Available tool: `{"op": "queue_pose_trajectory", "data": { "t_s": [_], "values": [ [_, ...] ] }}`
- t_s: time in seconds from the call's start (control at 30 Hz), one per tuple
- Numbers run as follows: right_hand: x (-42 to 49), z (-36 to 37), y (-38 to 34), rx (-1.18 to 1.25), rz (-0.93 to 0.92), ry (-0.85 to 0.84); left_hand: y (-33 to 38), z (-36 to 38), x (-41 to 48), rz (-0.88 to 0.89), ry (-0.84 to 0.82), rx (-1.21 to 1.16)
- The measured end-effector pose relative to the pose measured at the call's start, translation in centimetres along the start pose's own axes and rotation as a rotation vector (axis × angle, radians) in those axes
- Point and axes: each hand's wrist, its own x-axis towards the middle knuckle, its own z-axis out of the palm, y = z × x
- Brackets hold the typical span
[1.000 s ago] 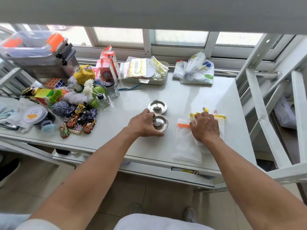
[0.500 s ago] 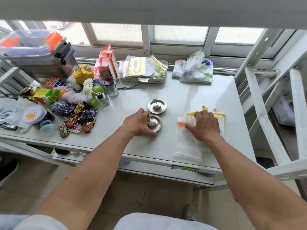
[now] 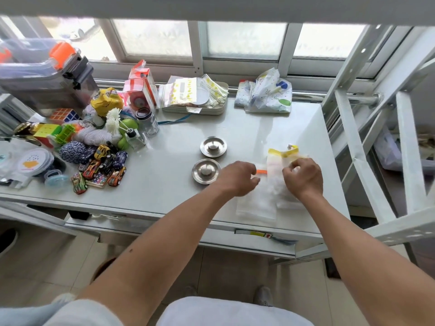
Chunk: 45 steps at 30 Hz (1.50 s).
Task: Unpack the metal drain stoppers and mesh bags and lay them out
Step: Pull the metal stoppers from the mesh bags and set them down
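Observation:
Two round metal drain stoppers lie on the white table, one farther back and one nearer. Right of them lie white mesh bags: one with an orange trim flat near the front edge, one with a yellow trim partly lifted. My left hand hovers over the orange-trim bag's top, fingers curled, just right of the nearer stopper. The yellow-trim bag is pinched by my right hand.
A heap of toy cars, yarn balls, cubes and small bottles fills the table's left side. A tray of packets and a dotted plastic bag sit at the back. A white metal frame stands right of the table.
My left hand has left the nearer stopper and moved right to the orange-trim bag. My right hand has raised the yellow-trim bag off the table.

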Motion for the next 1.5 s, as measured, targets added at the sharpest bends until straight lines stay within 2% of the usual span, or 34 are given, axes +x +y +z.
{"op": "queue_pose_trajectory", "data": {
  "t_s": [0.17,0.23,0.33,0.5,0.63,0.87,1.0,1.17,1.3,1.4,1.5],
  "values": [
    [-0.1,-0.5,0.7,0.124,0.098,-0.007,3.8,2.5,0.8,-0.137,-0.038,-0.238],
    [-0.2,-0.7,0.9,0.158,0.11,-0.049,4.8,2.9,1.2,-0.209,-0.034,-0.401],
    [-0.4,-1.0,0.9,0.146,0.057,-0.18,5.6,2.6,1.7,-0.318,-0.034,-0.749],
    [-0.3,-0.9,1.0,0.069,-0.011,-0.248,6.1,1.7,1.8,-0.332,-0.036,-0.921],
    [-0.1,-1.3,1.1,0.109,0.004,-0.208,5.7,2.2,2.5,-0.319,-0.076,-0.915],
    [0.4,-0.9,0.9,0.209,0.089,-0.103,6.4,3.5,3.3,-0.312,-0.066,-0.591],
    [0.3,-0.7,0.9,0.277,0.13,-0.073,6.8,4.0,3.2,-0.356,-0.102,-0.616],
    [0.5,-0.6,1.0,0.314,0.167,-0.043,6.5,3.3,2.6,-0.378,-0.07,-0.634],
    [0.5,-0.6,1.1,0.285,0.162,-0.056,2.1,-0.1,0.8,-0.414,-0.04,-0.726],
    [0.4,-0.3,1.0,0.253,0.145,-0.06,-3.5,-2.8,-1.3,-0.459,-0.077,-0.807],
    [0.2,0.0,0.6,0.225,0.13,-0.048,-8.5,-5.1,-3.6,-0.523,-0.132,-0.779]
  ]
}}
